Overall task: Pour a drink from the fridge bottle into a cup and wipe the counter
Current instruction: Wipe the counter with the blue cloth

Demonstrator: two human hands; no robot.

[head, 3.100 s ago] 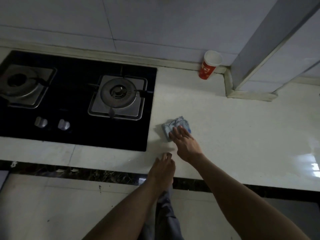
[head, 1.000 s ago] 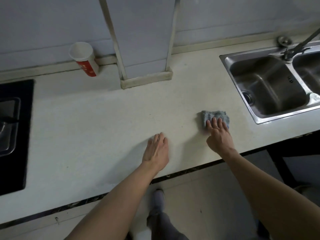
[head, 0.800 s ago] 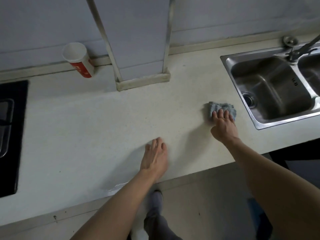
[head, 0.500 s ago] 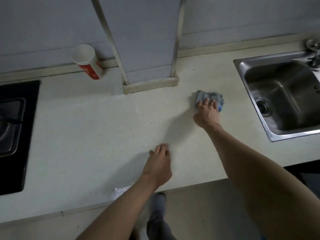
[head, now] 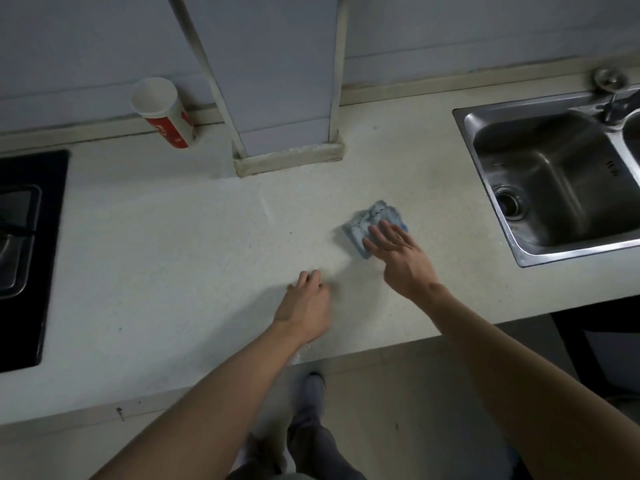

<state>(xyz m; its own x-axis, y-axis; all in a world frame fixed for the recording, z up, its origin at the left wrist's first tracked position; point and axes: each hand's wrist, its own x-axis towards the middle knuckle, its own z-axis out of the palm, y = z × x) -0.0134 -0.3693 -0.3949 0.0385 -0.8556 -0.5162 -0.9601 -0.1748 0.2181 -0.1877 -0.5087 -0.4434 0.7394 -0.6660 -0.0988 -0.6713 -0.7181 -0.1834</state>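
Head view, the only one I have.

Item 1, cloth [head: 373, 216]: small blue-grey rag, crumpled, lying flat on the counter [head: 173, 258] between the boxed column [head: 277, 98] and the sink [head: 540, 174], nearer the front edge than the wall. I judge it soft, light and limp, probably damp. It will bunch and slide under a flat palm rather than resist. The best hold is downward pressure through the middle; to lift it, pinch the free crumpled edge on the far side.

Item 2, right hand [head: 405, 261]: fingers [head: 384, 233] straight and spread, pressing on the near half of the cloth, not curled round it.

Item 3, left hand [head: 304, 306]: resting on the counter just beside the right hand, apart from the cloth and holding nothing. It is blurred, so I read the fingers only as loosely bent, tips on the surface.

Item 4, cup [head: 162, 114]: red and white paper, upright against the back wall, left of the column and well apart from the cloth. I cannot tell whether it is filled.

Item 5, hob [head: 31, 254]: black glass, at the left edge.

No bottle is in view. I judge the wiping step is in hand.
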